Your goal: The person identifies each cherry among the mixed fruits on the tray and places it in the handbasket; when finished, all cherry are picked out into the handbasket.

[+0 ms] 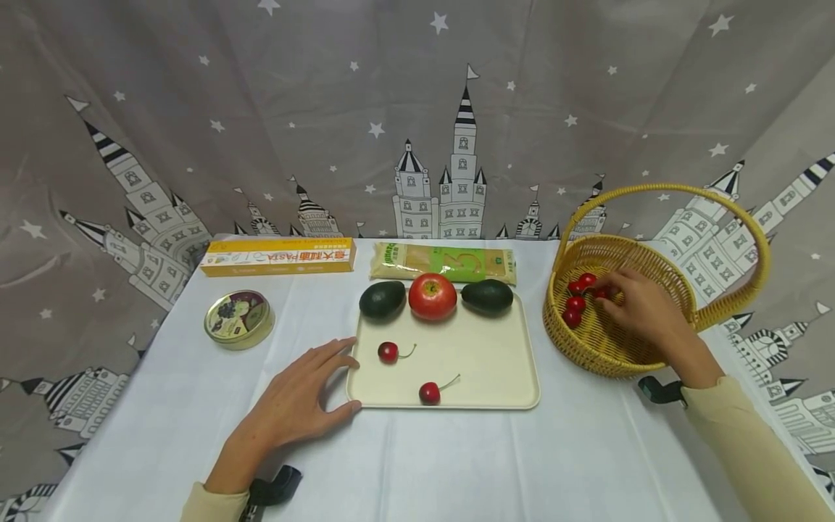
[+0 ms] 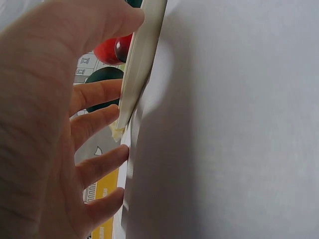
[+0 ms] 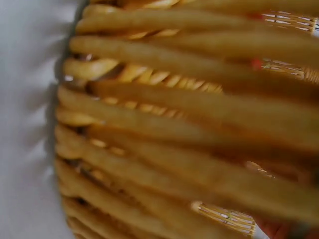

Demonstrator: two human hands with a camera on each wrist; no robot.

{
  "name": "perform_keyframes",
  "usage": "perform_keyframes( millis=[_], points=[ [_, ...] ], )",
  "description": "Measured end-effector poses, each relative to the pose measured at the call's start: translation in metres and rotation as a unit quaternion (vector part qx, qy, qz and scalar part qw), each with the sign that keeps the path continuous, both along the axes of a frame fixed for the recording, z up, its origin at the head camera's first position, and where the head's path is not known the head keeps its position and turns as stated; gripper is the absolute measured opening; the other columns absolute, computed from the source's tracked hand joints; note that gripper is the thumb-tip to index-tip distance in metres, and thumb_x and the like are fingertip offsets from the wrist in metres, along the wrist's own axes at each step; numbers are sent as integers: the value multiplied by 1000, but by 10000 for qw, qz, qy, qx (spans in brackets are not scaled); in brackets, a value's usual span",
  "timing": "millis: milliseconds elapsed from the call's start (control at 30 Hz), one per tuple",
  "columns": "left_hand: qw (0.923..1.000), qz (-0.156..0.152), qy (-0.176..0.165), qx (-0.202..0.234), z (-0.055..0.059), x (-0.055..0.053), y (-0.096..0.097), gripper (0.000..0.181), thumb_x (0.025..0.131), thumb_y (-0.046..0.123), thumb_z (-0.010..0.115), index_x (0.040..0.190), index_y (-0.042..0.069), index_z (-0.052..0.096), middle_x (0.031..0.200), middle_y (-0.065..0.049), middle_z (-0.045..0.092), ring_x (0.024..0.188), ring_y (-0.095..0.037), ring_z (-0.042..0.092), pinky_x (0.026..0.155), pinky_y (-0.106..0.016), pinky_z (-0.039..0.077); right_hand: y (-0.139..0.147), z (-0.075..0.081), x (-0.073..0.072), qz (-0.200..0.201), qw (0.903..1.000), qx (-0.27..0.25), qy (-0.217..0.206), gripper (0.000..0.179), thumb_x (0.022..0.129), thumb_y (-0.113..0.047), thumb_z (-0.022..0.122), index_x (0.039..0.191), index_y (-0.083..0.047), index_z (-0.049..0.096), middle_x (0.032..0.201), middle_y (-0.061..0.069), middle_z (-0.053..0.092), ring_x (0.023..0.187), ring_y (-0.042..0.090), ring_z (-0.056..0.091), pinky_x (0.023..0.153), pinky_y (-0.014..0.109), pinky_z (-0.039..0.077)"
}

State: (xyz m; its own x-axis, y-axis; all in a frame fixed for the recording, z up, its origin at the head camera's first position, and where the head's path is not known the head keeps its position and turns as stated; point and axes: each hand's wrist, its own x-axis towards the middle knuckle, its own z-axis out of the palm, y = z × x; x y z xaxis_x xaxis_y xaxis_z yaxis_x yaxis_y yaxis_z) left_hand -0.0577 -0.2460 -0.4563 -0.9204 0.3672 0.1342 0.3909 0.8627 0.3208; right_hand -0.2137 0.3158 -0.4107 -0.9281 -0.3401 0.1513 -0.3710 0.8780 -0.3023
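Inside the yellow wicker basket (image 1: 626, 370), my right hand (image 1: 636, 308) pinches a red cherry (image 1: 601, 293) between thumb and fingertips. Several more cherries (image 1: 575, 304) lie beside it at the basket's left side. My left hand (image 1: 293, 399) rests at the left edge of the cream tray (image 1: 483, 362), thumb and fingers spread along the rim. On that tray are two stemmed cherries, one at the left (image 1: 388, 353) and one near the front (image 1: 430, 394). A red tomato (image 1: 433, 297) sits between two dark green avocados (image 1: 382, 299) at the back. Basket weave hides most of the right hand in the right wrist view.
Behind the tray lies a green and yellow packet (image 1: 443, 262). A yellow and white pasta box (image 1: 277, 257) is at the back left, with a round tin (image 1: 238, 319) in front of it. The basket's tall handle (image 1: 750, 225) arches over the right side.
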Motion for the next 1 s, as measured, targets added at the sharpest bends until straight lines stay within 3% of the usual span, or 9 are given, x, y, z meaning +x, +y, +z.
perform_keyframes(
  millis=[500, 800, 1000],
  points=[
    [10000, 14, -6, -6, 0, 0, 0, 55, 87, 53, 83, 131, 25, 68, 165, 0, 50, 147, -30, 52, 116, -55, 49, 2, -5, -5, -182, 9984, 134, -512, 31, 98, -15, 77, 125, 0, 73, 118, 25, 65, 99, 39, 62, 87, 60, 56],
    [10000, 14, -35, -9, 0, 1, 1, 54, 87, 53, 83, 131, 24, 68, 165, 0, 50, 147, -31, 52, 116, -55, 49, -1, -3, -4, -191, 9988, 246, -366, 34, 97, -15, 79, 125, 1, 72, 117, 26, 66, 101, 41, 65, 88, 62, 56],
    [10000, 5, -12, 2, -1, 1, 0, 54, 87, 53, 82, 131, 25, 68, 165, 0, 50, 147, -31, 52, 116, -55, 49, -7, 3, 5, -271, 9996, 114, 43, 32, 96, -16, 81, 124, -2, 74, 112, 23, 69, 97, 40, 67, 84, 61, 58]
  ],
)
